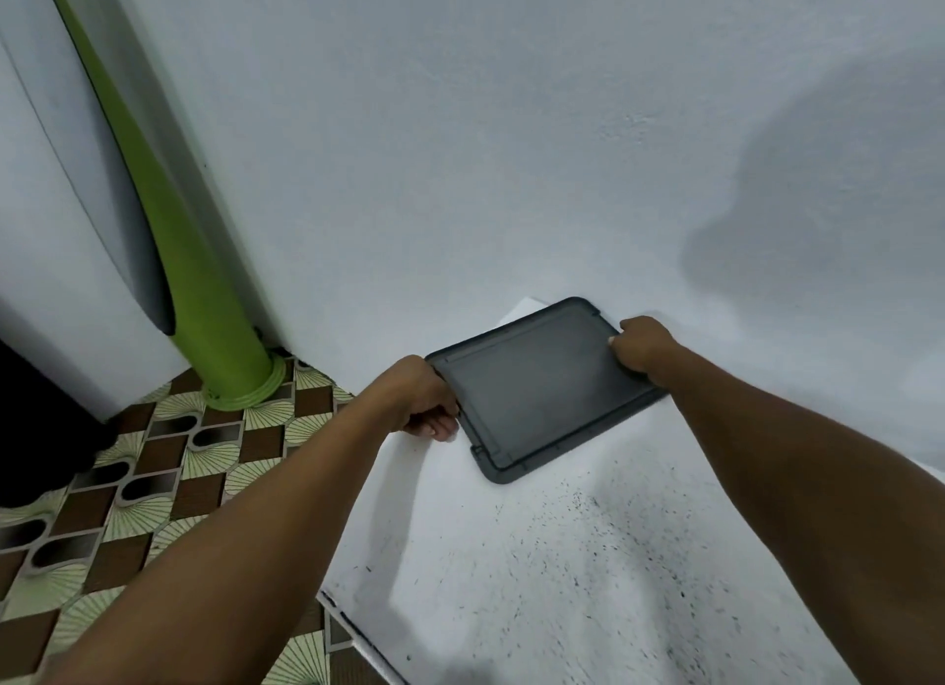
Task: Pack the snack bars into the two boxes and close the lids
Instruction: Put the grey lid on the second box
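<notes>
A dark grey box lid [542, 388] lies flat at the far end of the white table [562, 572], close to the wall. My left hand [422, 400] grips its left edge with the fingers curled under the rim. My right hand [642, 344] is closed on its far right corner. Whatever sits beneath the lid is hidden, and no snack bars are in view.
A white wall [511, 147] rises right behind the table. A green pipe [204, 296] stands at the left on a patterned tile floor [128, 480]. The table surface near me carries black speckles [613, 556]. The table's left edge runs diagonally.
</notes>
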